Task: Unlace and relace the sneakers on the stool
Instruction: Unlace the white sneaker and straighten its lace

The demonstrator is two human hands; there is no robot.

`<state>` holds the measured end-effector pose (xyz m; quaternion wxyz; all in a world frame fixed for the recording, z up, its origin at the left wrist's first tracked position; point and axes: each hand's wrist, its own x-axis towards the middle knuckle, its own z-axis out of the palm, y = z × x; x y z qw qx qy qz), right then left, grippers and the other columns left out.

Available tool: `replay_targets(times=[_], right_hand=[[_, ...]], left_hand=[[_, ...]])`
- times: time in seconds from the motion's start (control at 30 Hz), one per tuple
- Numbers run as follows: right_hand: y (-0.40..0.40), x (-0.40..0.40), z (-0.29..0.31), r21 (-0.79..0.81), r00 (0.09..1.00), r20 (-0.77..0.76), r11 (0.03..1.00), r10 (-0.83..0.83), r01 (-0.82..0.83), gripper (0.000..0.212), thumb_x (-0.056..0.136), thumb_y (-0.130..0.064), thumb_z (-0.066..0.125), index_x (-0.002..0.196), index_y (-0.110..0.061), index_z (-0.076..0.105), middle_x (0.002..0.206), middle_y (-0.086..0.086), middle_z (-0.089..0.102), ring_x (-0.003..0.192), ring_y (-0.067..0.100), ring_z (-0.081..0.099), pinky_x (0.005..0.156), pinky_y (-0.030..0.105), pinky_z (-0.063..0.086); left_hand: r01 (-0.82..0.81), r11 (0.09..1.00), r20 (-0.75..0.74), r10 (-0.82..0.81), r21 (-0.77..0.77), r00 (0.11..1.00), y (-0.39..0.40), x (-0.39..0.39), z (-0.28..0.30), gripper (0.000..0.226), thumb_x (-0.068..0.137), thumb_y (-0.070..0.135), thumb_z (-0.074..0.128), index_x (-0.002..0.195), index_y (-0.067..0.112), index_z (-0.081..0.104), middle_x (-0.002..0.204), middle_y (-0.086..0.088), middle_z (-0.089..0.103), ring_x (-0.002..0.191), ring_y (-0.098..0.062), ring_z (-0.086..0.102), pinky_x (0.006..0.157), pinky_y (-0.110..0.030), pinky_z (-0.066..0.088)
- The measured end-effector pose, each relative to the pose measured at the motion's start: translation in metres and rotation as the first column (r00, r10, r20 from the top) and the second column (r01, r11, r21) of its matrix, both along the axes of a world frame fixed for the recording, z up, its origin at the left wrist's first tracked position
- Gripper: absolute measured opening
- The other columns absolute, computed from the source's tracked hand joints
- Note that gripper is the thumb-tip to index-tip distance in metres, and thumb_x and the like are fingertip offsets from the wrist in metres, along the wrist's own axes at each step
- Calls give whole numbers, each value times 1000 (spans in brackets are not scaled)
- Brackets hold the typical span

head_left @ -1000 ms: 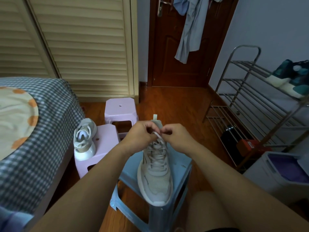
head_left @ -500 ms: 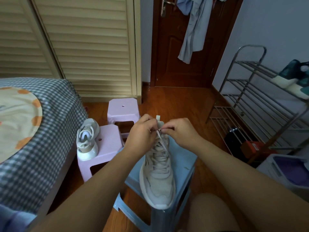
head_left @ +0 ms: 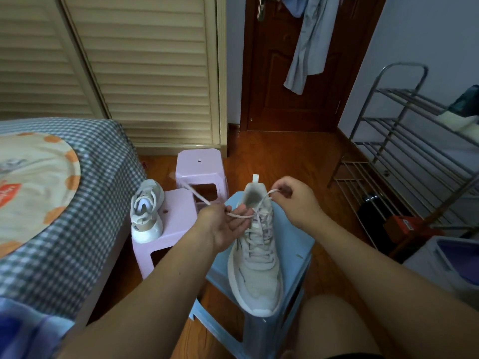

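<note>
A pale grey sneaker (head_left: 256,270) lies on the blue stool (head_left: 295,255), toe towards me, laced up most of its length. My left hand (head_left: 223,224), palm up left of the shoe's collar, pinches one white lace end (head_left: 197,195) that trails away up and to the left. My right hand (head_left: 298,200), at the right of the collar, pinches the other lace end (head_left: 269,194) between curled fingers. A second white sneaker (head_left: 146,211) stands on a pink stool (head_left: 176,218) to the left, untouched.
Another pink stool (head_left: 199,164) stands behind the first. A checked bed (head_left: 64,203) fills the left side. A metal shoe rack (head_left: 414,151) lines the right wall, a bin (head_left: 445,263) below it. My bare knee (head_left: 334,327) is beside the blue stool.
My hands were together at the top of the tongue. They have pulled apart, the left one dropping left with its palm turned up, and both lace ends are now drawn out sideways.
</note>
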<state>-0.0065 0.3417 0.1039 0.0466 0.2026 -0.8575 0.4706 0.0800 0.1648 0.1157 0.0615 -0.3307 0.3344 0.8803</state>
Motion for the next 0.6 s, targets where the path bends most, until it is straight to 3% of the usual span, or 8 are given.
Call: replay_targets(times=[0.1, 0.17, 0.2, 0.27, 0.33, 0.43, 0.53, 0.6], right_hand=[[1, 4, 5, -19, 999, 19, 999, 28, -28, 11, 92, -11, 68, 88, -22, 66, 84, -4, 66, 77, 11, 62, 68, 30, 52], [4, 4, 10, -50, 999, 22, 998, 46, -45, 10, 91, -13, 68, 89, -22, 66, 85, 1, 69, 78, 19, 66, 72, 42, 58], [4, 5, 13, -55, 998, 15, 997, 54, -53, 9, 90, -14, 70, 89, -23, 67, 86, 1, 69, 78, 21, 66, 73, 44, 59], [1, 7, 19, -62, 997, -18, 995, 72, -73, 9, 88, -17, 72, 88, -25, 67, 87, -1, 68, 78, 23, 65, 72, 45, 58], [-4, 9, 26, -67, 995, -54, 993, 89, -92, 9, 86, -18, 73, 88, -25, 68, 89, -5, 66, 74, 20, 61, 67, 40, 54], [-12, 10, 31, -18, 987, -66, 989, 146, -148, 15, 91, -18, 71, 105, -23, 72, 104, -10, 67, 81, 6, 60, 74, 31, 54], [-16, 14, 36, 48, 959, 71, 960, 274, -277, 32, 102, -23, 56, 133, -23, 63, 119, -12, 65, 109, 3, 61, 93, 28, 53], [-16, 16, 38, 33, 916, 243, 941, 319, -337, 34, 106, -30, 46, 138, -24, 58, 99, -16, 64, 84, 2, 62, 80, 23, 54]], left_hand=[[40, 989, 48, -33, -143, 998, 6, -9, 1, 38, 108, 17, 31, 143, 13, 45, 54, -5, 47, 59, -20, 53, 64, -37, 52], [111, 936, 70, -93, -333, 993, 9, -16, 6, 39, 104, 18, 40, 142, 10, 45, 65, -10, 56, 64, -20, 53, 62, -36, 54], [170, 847, 91, -144, -503, 985, 9, -19, 8, 40, 100, 20, 47, 138, 10, 45, 85, -15, 64, 75, -22, 60, 66, -38, 57], [290, 510, 128, -328, -810, 936, 13, -23, 10, 37, 94, 25, 57, 128, 14, 45, 113, -13, 63, 98, -25, 63, 75, -37, 57], [271, 255, 107, -514, -928, 851, 21, -19, 14, 20, 97, 26, 56, 115, 19, 53, 106, -9, 65, 95, -20, 64, 71, -33, 54], [86, 26, 55, -587, -996, 808, 21, -20, 10, 21, 102, 34, 47, 102, 23, 65, 93, -1, 70, 86, -19, 67, 80, -44, 57], [50, -58, 75, -602, -997, 795, 14, -20, 11, 31, 103, 32, 40, 100, 27, 71, 94, 10, 71, 97, -21, 66, 92, -53, 50], [85, 89, 6, -655, -992, 756, 8, -15, 12, 35, 105, 37, 41, 96, 31, 74, 93, 11, 76, 98, -15, 69, 95, -50, 51]])
